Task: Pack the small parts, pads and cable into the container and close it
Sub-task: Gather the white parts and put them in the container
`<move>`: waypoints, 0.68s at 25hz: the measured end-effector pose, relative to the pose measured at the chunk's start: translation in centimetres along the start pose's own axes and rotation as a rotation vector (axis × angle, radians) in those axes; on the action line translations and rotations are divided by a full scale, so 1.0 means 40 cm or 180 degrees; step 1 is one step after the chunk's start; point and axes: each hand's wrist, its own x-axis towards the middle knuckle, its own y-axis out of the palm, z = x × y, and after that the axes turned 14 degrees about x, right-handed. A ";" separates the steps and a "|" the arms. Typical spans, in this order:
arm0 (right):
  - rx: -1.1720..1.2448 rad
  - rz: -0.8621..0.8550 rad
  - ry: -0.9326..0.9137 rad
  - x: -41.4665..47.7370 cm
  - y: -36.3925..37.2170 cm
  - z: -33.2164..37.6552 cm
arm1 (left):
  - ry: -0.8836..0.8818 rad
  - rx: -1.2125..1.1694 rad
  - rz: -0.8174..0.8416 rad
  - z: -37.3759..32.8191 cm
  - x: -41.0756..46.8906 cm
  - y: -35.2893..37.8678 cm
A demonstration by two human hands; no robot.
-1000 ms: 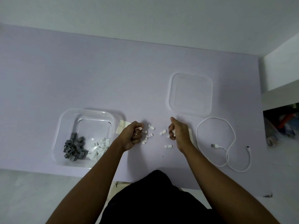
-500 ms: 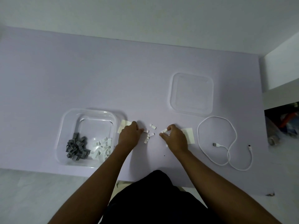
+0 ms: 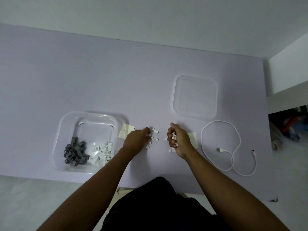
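Low centre of frame: our right hand (image 3: 179, 140) is curled, its grip closed on several small white parts (image 3: 173, 137). Our left hand (image 3: 137, 140) rests fingers-down on loose ones; its grip we cannot tell. Left: the container (image 3: 86, 142) holds grey and white parts. Right: cable (image 3: 233, 147) on the desk (image 3: 100, 72). Farther up: lid (image 3: 195, 97).

The left hand (image 3: 135, 142) covers part of a pale pad (image 3: 125, 132) and the near ends of some small white parts (image 3: 155, 130). The right hand (image 3: 179, 141) curls around several white pieces, their count unclear, and hides much of a 2nd pad (image 3: 193, 139). Clutter (image 3: 288, 126) at the right edge is cut off and blurred. Both forearms leave the bottom edge.
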 end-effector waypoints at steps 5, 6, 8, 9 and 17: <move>-0.2469 -0.0183 -0.1372 0.046 -0.004 -0.026 | -0.0527 -0.0972 0.0069 0.003 -0.005 -0.004; -0.2822 0.0049 -0.1467 0.047 0.001 -0.030 | -0.0618 -0.1141 0.0056 0.004 -0.014 -0.008; -0.3424 0.0522 -0.1397 0.042 0.014 -0.041 | -0.0762 -0.1313 0.0029 0.005 -0.026 -0.014; -0.3685 0.0695 -0.1427 0.042 0.019 -0.049 | -0.0791 -0.1275 0.0034 0.006 -0.031 -0.015; -0.3126 0.0392 -0.1218 0.041 0.030 -0.067 | -0.0429 -0.0332 0.0212 -0.003 -0.056 -0.008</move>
